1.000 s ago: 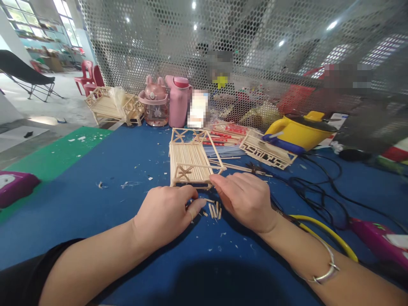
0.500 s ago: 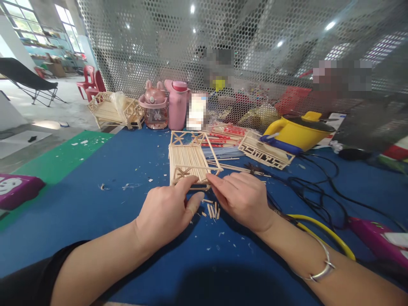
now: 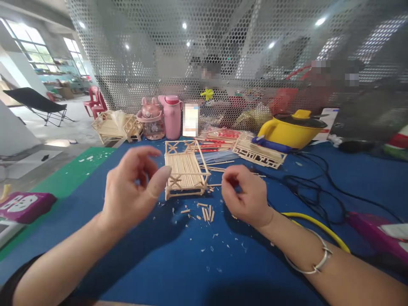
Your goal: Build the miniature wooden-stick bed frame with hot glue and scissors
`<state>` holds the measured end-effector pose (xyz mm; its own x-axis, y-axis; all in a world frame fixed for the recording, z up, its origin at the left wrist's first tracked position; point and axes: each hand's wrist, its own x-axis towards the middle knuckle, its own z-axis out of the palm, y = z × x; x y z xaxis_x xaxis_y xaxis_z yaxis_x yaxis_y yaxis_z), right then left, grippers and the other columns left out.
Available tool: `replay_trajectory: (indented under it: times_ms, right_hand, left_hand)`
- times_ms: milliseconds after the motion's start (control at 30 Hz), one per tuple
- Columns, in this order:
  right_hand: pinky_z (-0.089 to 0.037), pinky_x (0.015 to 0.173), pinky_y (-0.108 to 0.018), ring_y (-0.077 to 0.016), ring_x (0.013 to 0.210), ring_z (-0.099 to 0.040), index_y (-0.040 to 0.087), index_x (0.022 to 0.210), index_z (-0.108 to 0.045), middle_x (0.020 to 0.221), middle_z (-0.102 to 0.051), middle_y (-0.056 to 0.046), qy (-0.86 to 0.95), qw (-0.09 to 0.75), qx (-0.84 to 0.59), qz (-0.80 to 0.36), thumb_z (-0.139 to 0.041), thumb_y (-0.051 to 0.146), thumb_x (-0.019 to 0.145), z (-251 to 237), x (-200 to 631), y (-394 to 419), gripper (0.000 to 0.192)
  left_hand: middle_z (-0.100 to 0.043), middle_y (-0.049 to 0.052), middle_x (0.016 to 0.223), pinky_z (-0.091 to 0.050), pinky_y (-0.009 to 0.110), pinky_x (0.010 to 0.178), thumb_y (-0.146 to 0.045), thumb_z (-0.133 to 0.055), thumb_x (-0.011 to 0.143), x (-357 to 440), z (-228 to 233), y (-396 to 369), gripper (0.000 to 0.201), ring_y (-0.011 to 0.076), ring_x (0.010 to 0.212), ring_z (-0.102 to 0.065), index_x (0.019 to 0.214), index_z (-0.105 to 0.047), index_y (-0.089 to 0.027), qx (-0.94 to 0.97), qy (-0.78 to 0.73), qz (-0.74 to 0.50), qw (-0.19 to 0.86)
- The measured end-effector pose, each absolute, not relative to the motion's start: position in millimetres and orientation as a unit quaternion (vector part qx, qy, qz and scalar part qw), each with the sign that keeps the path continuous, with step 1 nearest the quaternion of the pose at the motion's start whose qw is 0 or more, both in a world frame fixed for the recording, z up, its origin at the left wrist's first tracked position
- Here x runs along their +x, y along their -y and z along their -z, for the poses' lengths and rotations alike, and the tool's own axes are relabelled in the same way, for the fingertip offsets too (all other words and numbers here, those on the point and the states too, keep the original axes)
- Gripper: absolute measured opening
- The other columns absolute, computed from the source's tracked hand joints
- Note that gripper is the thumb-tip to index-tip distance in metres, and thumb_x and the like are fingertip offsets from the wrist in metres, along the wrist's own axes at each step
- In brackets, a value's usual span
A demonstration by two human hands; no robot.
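Observation:
A small bed-like model of thin wooden sticks (image 3: 185, 170) stands on the blue table cover (image 3: 178, 259) in front of me. My left hand (image 3: 132, 189) is raised above the table to the left of the model, fingers apart and curled, holding nothing. My right hand (image 3: 245, 195) hovers just right of the model with its fingers curled in; I cannot tell whether anything is between them. Several short cut stick pieces (image 3: 205, 211) lie on the cover between my hands, near the model's front edge.
Another stick frame (image 3: 257, 152), a bundle of sticks (image 3: 219, 138), a yellow pot (image 3: 295, 127), pink bottles (image 3: 172, 115) and a larger stick model (image 3: 114, 125) stand at the back. Black cables (image 3: 314, 187) and a yellow cable (image 3: 318, 223) lie right. Purple devices (image 3: 24, 206) sit at both sides. A perforated screen stands behind.
Both hands have lifted off the model's front edge. The left hand rose and moved left, opening; the right hand drew back to the right and curled. The view tilted up.

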<state>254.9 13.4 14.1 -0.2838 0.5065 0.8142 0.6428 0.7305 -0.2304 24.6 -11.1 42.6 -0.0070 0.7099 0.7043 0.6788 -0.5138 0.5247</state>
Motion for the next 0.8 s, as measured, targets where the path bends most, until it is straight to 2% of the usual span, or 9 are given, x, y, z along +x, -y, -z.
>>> replay_trajectory:
  times_ms: [33,100,167,233,367,500,633,800]
  right_hand:
    - [-0.037,0.052,-0.023,-0.009,0.052,-0.045,0.021,0.081,-0.047,0.063,-0.049,0.004,0.783,0.482,-0.393,0.019,-0.049,0.006,0.07,-12,255,-17,0.018]
    - [-0.037,0.05,-0.022,-0.0089,0.053,-0.044,0.021,0.086,-0.046,0.069,-0.049,0.004,0.767,0.451,-0.448,-0.083,-0.048,0.005,0.063,-6,255,-24,0.029]
    - [-0.035,0.05,-0.022,-0.009,0.055,-0.043,0.022,0.089,-0.046,0.073,-0.05,0.004,0.763,0.401,-0.481,-0.159,-0.046,0.004,0.059,1,253,-30,0.034]
    - [-0.035,0.052,-0.022,-0.0092,0.056,-0.042,0.022,0.088,-0.047,0.074,-0.05,0.004,0.765,0.369,-0.492,-0.194,-0.045,0.004,0.058,6,251,-33,0.035]
    - [-0.034,0.056,-0.023,-0.0103,0.061,-0.045,0.022,0.087,-0.048,0.075,-0.053,0.003,0.787,0.347,-0.471,-0.196,-0.045,0.003,0.059,9,247,-30,0.034]
    - [-0.034,0.058,-0.024,-0.0117,0.064,-0.046,0.021,0.089,-0.048,0.079,-0.055,0.001,0.802,0.346,-0.455,-0.173,-0.046,0.004,0.06,6,247,-27,0.034]
    - [-0.034,0.059,-0.025,-0.0127,0.066,-0.046,0.021,0.083,-0.045,0.078,-0.055,0.001,0.817,0.338,-0.444,-0.148,-0.048,0.008,0.061,5,247,-26,0.026]
    - [-0.034,0.059,-0.024,-0.0124,0.067,-0.047,0.021,0.083,-0.044,0.079,-0.055,0.001,0.818,0.336,-0.441,-0.154,-0.048,0.008,0.063,6,247,-26,0.024]
  left_hand:
    - [-0.069,0.002,0.084,-0.051,0.024,0.059,-0.041,-0.062,0.079,21,-47,5,0.049,0.0141,0.068,-0.064,0.121,-0.049,-0.021,0.725,-0.484,-0.488,0.05]
    - [-0.066,0.008,0.111,-0.052,0.033,0.076,-0.043,-0.065,0.075,19,-56,-7,0.071,0.0208,0.094,-0.064,0.135,-0.034,-0.024,0.79,-0.465,-0.383,0.111]
    - [-0.063,0.008,0.121,-0.05,0.037,0.084,-0.039,-0.065,0.075,22,-63,-17,0.078,0.0231,0.104,-0.062,0.141,-0.025,-0.028,0.842,-0.445,-0.264,0.151]
    - [-0.065,0.006,0.118,-0.05,0.036,0.083,-0.037,-0.061,0.078,28,-71,-23,0.072,0.0221,0.102,-0.063,0.141,-0.027,-0.031,0.865,-0.434,-0.191,0.163]
    - [-0.069,0.004,0.106,-0.05,0.032,0.077,-0.038,-0.058,0.079,43,-81,-30,0.064,0.0205,0.094,-0.066,0.138,-0.035,-0.029,0.887,-0.414,-0.147,0.139]
    - [-0.072,0.004,0.1,-0.049,0.029,0.071,-0.033,-0.057,0.079,57,-77,-37,0.064,0.0197,0.088,-0.067,0.139,-0.036,-0.026,0.899,-0.401,-0.127,0.123]
    - [-0.073,0.005,0.1,-0.049,0.029,0.071,-0.035,-0.058,0.08,63,-71,-43,0.064,0.0215,0.09,-0.068,0.139,-0.036,-0.025,0.903,-0.39,-0.13,0.126]
    - [-0.075,0.004,0.092,-0.048,0.028,0.068,-0.035,-0.056,0.082,65,-68,-44,0.061,0.0213,0.087,-0.07,0.139,-0.036,-0.026,0.904,-0.394,-0.134,0.104]
